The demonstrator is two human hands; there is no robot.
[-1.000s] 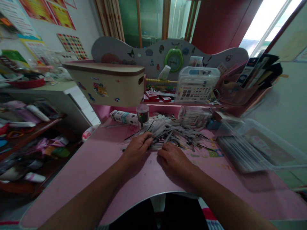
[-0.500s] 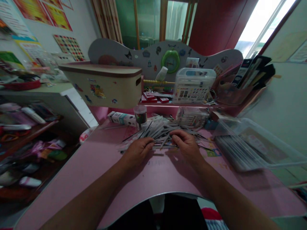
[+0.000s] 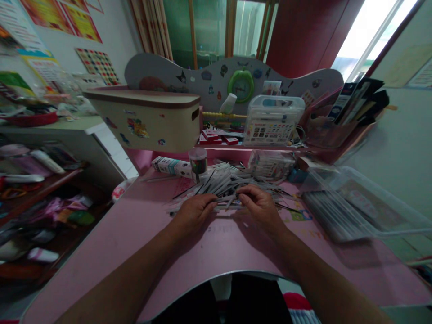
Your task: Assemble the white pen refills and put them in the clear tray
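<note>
A loose heap of thin pens or refills (image 3: 232,182), white and black, lies on the pink desk (image 3: 209,252). My left hand (image 3: 194,212) rests at the heap's near left edge, fingers curled on a bunch of the sticks. My right hand (image 3: 259,208) sits just to its right, fingers bent and pinching sticks at the heap's front. Both hands nearly meet over the same bundle. A small clear jar (image 3: 198,164) stands behind the heap.
A clear plastic bin (image 3: 354,204) with rows of sticks lies at the right. A long carton (image 3: 170,166) and a cream wooden box (image 3: 148,118) stand behind left. A white plastic case (image 3: 273,120) sits on the back shelf. Cluttered shelves fill the left side.
My right hand moved from the bare desk up and forward into the heap and closed on sticks. My left hand stayed on its bundle.
</note>
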